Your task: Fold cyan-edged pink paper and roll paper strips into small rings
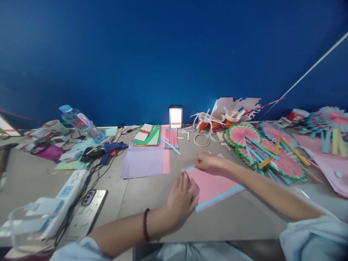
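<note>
A pink sheet of paper point(217, 181) with light blue borders lies at an angle on the table, with a lilac edge showing under it. My left hand point(182, 197), a dark red bead bracelet at its wrist, rests on the left side of the paper with its fingers stretched out flat. At the far left corner, my right hand point(205, 162) is closed, its curled fingers at the blue border. What lies inside those fingers is partly hidden, but they appear to grip the paper's edge.
Left are a power strip point(66, 195), a phone point(89, 210), a blue glue gun point(110, 150) and a tilted bottle point(81, 121). Lilac paper point(144, 161) and striped strips point(172, 139) lie ahead. Watermelon-patterned paper fans point(241, 136), a tape ring point(201, 140) and paper cups point(230, 117) sit right.
</note>
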Tool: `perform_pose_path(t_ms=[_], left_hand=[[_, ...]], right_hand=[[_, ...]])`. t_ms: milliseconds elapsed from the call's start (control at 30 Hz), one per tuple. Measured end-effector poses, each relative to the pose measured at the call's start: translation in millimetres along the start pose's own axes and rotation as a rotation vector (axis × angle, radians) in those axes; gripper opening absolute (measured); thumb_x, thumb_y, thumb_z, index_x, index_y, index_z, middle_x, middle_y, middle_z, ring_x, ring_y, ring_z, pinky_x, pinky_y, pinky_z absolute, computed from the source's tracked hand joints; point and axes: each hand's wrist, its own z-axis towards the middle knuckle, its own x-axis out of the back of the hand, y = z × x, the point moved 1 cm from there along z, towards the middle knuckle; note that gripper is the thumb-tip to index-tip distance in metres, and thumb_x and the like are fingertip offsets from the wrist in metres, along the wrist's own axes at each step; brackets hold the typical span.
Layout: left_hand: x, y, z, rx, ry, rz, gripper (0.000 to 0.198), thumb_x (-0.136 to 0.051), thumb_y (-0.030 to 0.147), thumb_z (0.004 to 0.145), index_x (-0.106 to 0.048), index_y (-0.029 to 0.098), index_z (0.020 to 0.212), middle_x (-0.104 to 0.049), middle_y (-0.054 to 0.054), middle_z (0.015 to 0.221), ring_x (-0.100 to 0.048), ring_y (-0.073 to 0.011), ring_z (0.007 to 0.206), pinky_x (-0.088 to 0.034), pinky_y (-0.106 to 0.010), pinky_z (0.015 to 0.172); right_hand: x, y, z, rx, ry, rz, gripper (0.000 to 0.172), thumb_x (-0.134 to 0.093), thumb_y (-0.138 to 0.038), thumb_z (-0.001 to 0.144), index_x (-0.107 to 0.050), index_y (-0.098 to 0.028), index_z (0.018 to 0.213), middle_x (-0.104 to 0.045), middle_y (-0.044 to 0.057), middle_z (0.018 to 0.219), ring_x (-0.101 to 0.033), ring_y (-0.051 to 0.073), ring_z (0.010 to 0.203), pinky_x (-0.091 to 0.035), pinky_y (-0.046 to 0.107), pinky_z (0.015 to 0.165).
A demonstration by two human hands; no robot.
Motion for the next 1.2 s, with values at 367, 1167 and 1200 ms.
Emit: perform_pose_path(t_ms=[367, 1167, 1200], left_hand=[[5.4, -11, 16, -0.016, -0.043, -0.121, 0.078, -0.048, 0.059, 0.085, -0.041, 0.0, 0.136, -0.055, -0.023, 0.123, -0.048, -0.0359, 0.113, -0.037, -0.046, 0.094], [18.1, -19, 24, -0.012, -0.025, -0.154, 0.066, -0.04, 0.061, 0.088, -0.048, 0.011, 0.131, -0.056, -0.013, 0.107, -0.046, -0.0278, 0.094, -0.035, -0.041, 0.081], [18.0, -19, 24, -0.016, -0.027, -0.148, 0.064, -0.041, 0.059, 0.089, -0.048, 0.011, 0.131, -0.056, -0.013, 0.107, -0.046, -0.0279, 0.095, -0.035, -0.041, 0.081]], right_hand=[[1, 2, -5, -0.079, 0.058, -0.044, 0.041, -0.056, -0.041, 0.082, -0.055, -0.015, 0.05, -0.054, 0.002, 0.048, -0.049, 0.011, 0.047, -0.032, 0.023, 0.049], [-4, 20, -23, -0.111, 0.273, -0.21, 0.032, -0.053, -0.046, 0.086, -0.069, -0.018, 0.083, -0.069, 0.01, 0.092, -0.062, 0.022, 0.083, -0.035, 0.026, 0.063], [-4, 20, -23, -0.111, 0.271, -0.215, 0.032, -0.052, -0.046, 0.086, -0.069, -0.018, 0.083, -0.069, 0.01, 0.092, -0.062, 0.022, 0.083, -0.034, 0.026, 0.063]])
